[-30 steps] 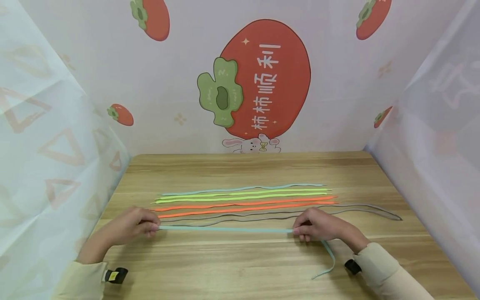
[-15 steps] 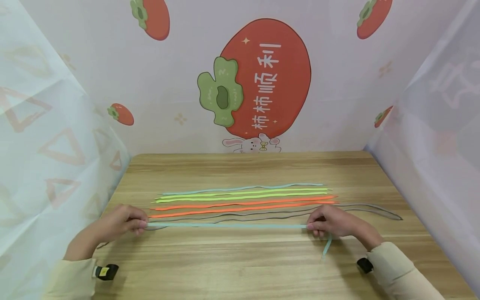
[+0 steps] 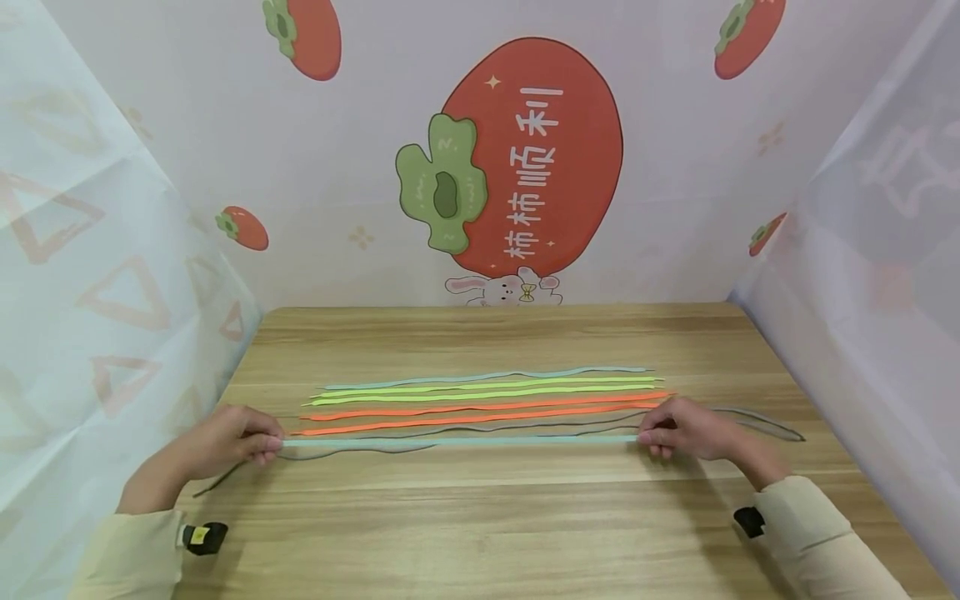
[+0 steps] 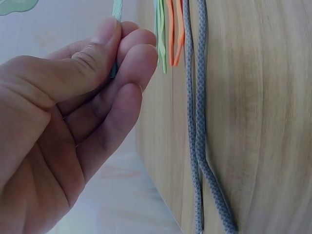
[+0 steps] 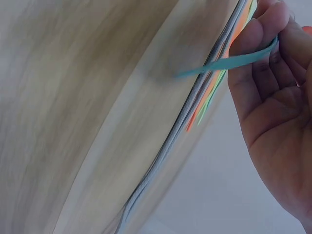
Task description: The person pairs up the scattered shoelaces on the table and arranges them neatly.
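A flat light-blue shoelace (image 3: pixel 461 441) is stretched straight between my two hands, overlapping the grey shoelaces in the head view. My left hand (image 3: pixel 228 442) pinches its left end between thumb and fingers; in the left wrist view the dark tip (image 4: pixel 113 71) pokes out below the thumb. Near its other end, my right hand (image 3: pixel 693 429) pinches the lace, and a short tail (image 5: pixel 239 61) sticks out past the fingers in the right wrist view. Two grey shoelaces (image 4: pixel 201 97) lie on the table just under the held lace, extending beyond both hands.
Behind the grey laces lie two orange shoelaces (image 3: pixel 360 428), two yellow-green shoelaces (image 3: pixel 600 381) and another light-blue shoelace (image 3: pixel 615 368), all roughly parallel. The wooden table (image 3: pixel 480 533) is bordered by a printed backdrop (image 3: pixel 337 167) and white side sheets.
Both hands have moved apart and slightly away from me. The right hand has slid along the light-blue shoelace toward its end, lengthening the taut stretch and shortening the loose tail.
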`<move>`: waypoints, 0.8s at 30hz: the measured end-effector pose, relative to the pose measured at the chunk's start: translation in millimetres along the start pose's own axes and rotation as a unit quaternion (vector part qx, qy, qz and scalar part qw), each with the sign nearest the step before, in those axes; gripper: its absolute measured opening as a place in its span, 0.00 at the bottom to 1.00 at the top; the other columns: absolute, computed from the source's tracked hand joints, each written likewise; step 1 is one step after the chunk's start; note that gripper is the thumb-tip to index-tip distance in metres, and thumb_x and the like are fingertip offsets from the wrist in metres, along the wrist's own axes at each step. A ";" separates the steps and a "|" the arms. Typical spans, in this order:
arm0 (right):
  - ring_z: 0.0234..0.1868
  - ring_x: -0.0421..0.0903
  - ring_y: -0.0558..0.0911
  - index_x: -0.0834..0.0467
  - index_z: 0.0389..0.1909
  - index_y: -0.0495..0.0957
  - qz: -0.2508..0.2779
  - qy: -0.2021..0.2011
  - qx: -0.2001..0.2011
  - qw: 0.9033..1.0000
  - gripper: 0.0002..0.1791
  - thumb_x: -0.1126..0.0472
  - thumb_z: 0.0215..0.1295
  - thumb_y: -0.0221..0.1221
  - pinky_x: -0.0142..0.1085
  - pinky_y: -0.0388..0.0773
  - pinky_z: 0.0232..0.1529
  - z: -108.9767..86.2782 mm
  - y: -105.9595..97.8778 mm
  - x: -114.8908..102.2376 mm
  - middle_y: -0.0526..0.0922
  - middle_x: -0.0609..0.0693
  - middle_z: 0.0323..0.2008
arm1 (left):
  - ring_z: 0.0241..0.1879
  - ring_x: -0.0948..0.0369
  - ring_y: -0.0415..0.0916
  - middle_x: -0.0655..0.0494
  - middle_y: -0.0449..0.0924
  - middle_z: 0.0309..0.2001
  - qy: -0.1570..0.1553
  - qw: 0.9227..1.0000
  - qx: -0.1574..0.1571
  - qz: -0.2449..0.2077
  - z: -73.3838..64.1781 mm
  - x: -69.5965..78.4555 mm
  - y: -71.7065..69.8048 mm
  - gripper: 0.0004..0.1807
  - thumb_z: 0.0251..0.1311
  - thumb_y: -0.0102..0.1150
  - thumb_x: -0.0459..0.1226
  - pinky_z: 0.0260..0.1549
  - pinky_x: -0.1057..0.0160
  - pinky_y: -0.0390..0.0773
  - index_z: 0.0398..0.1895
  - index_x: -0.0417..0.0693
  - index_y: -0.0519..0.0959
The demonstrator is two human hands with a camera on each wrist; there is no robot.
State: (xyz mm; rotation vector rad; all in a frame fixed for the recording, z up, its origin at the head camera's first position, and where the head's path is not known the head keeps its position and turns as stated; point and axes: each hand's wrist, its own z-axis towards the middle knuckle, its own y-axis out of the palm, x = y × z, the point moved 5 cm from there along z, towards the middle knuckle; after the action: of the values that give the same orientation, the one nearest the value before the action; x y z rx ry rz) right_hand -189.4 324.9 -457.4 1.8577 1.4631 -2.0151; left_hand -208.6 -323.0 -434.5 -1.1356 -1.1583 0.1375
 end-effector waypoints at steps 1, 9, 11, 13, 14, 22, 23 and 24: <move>0.26 0.37 0.81 0.62 0.37 0.86 -0.004 0.005 0.005 1.000 0.09 0.64 0.77 0.60 0.35 0.83 0.28 -1.4 -2.2 1.4 0.85 0.52 0.27 | 0.26 0.67 0.81 0.61 0.84 0.26 -0.002 1.000 0.001 0.002 -0.4 -1.5 -0.5 0.10 0.73 0.61 0.31 0.25 0.66 0.81 0.32 0.48 0.86; 0.28 0.37 0.81 0.65 0.37 0.85 -0.003 0.032 0.026 0.999 0.10 0.65 0.78 0.60 0.36 0.84 0.29 -12.8 -21.0 10.4 0.84 0.53 0.28 | 0.26 0.70 0.80 0.64 0.84 0.26 -0.023 1.000 0.004 0.020 -2.8 -6.9 -6.7 0.10 0.73 0.62 0.33 0.26 0.67 0.81 0.31 0.50 0.86; 0.28 0.37 0.82 0.65 0.37 0.85 -0.005 0.039 0.035 0.999 0.10 0.65 0.77 0.60 0.36 0.84 0.30 -15.3 -26.8 14.7 0.85 0.54 0.29 | 0.27 0.71 0.80 0.63 0.84 0.26 -0.043 0.999 0.000 0.017 -2.9 -8.7 -7.7 0.10 0.73 0.62 0.33 0.27 0.67 0.82 0.31 0.49 0.86; 0.29 0.37 0.82 0.66 0.39 0.86 -0.013 0.045 0.045 0.998 0.09 0.66 0.77 0.60 0.36 0.85 0.30 -17.3 -32.3 19.2 0.86 0.54 0.29 | 0.27 0.72 0.79 0.62 0.84 0.27 -0.064 0.998 -0.005 0.013 -2.7 -10.7 -8.4 0.09 0.73 0.62 0.33 0.28 0.67 0.83 0.32 0.48 0.86; 0.29 0.37 0.82 0.66 0.39 0.86 -0.018 0.048 0.050 0.997 0.09 0.66 0.77 0.60 0.36 0.85 0.30 -18.2 -35.2 21.5 0.86 0.54 0.29 | 0.27 0.72 0.80 0.62 0.84 0.27 -0.070 0.997 -0.007 0.012 -2.3 -11.4 -8.8 0.09 0.73 0.62 0.33 0.28 0.67 0.83 0.32 0.47 0.86; 0.28 0.35 0.81 0.66 0.37 0.86 -0.051 0.063 0.081 0.993 0.08 0.66 0.76 0.61 0.34 0.83 0.30 -14.2 -52.8 23.6 0.86 0.52 0.28 | 0.27 0.72 0.81 0.63 0.85 0.27 -0.074 0.996 0.007 0.052 7.7 -11.6 -17.5 0.10 0.73 0.63 0.34 0.29 0.68 0.83 0.30 0.49 0.86; 0.28 0.35 0.80 0.66 0.37 0.86 -0.056 0.062 0.086 0.993 0.08 0.66 0.76 0.61 0.33 0.83 0.29 -12.5 -55.0 22.4 0.86 0.52 0.28 | 0.27 0.71 0.81 0.63 0.85 0.27 -0.076 0.996 0.009 0.055 9.3 -11.7 -18.7 0.10 0.73 0.64 0.34 0.30 0.68 0.83 0.30 0.49 0.86; 0.27 0.35 0.80 0.66 0.36 0.86 -0.060 0.065 0.090 0.992 0.08 0.66 0.76 0.61 0.33 0.82 0.29 -10.8 -57.1 21.5 0.85 0.52 0.27 | 0.27 0.71 0.81 0.63 0.85 0.27 -0.080 0.995 0.012 0.060 11.0 -11.9 -20.0 0.10 0.73 0.64 0.35 0.30 0.68 0.83 0.30 0.49 0.86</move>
State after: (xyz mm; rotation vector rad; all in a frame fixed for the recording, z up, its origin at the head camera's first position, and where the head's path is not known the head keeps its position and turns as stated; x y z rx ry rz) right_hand -220.8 375.1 -439.1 2.0514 1.5037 -2.1868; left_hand -231.3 -332.9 -427.5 -1.1897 -1.2259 0.3387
